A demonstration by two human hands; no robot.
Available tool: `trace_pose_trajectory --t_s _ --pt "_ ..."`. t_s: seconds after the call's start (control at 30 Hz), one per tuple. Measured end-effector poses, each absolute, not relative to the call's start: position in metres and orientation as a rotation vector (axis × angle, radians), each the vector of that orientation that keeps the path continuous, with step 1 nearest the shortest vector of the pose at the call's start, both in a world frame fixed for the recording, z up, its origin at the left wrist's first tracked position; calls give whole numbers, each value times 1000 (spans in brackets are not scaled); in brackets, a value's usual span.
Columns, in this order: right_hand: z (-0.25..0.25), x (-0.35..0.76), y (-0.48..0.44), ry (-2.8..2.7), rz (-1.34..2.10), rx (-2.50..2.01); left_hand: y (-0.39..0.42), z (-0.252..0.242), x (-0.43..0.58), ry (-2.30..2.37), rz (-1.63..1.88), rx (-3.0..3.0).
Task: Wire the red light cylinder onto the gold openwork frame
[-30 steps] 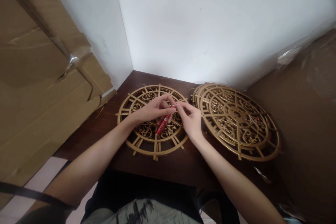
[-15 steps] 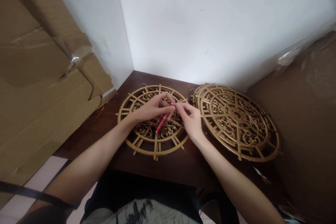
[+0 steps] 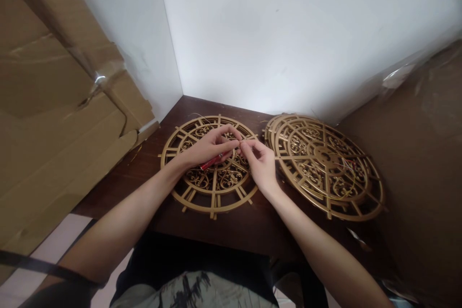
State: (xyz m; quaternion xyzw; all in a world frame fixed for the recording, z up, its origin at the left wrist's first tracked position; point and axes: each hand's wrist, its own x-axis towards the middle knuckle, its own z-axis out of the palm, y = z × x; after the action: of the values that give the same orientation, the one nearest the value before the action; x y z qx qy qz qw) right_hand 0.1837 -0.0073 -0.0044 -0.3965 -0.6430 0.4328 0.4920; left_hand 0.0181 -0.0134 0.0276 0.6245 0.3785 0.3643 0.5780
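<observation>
My left hand is closed over the left gold openwork wheel, with a slim red pen-like tool held beneath its fingers. Most of the tool is hidden; a shiny red end points down and left. The left thumb and forefinger meet the fingertips of my right hand, which is closed in a pinch. Whatever lies between the fingertips is too small to make out. Beneath both hands, the round gold wheel with scrollwork and spokes lies flat on a dark brown tabletop.
More gold wheels are stacked at the right, with thin yellow wire on top. A large cardboard box stands at the left, and another brown box at the right. A white wall rises behind the table.
The red tool has swung from upright between the fingertips to a flatter slant under my left palm. Both hands stay in nearly the same place, fingertips together.
</observation>
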Motion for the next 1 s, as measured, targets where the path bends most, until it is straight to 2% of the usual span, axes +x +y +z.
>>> trace_pose_trajectory --t_s 1.0 --pt "-4 184 -8 -1599 981 -980 -13 28 20 887 859 1489"
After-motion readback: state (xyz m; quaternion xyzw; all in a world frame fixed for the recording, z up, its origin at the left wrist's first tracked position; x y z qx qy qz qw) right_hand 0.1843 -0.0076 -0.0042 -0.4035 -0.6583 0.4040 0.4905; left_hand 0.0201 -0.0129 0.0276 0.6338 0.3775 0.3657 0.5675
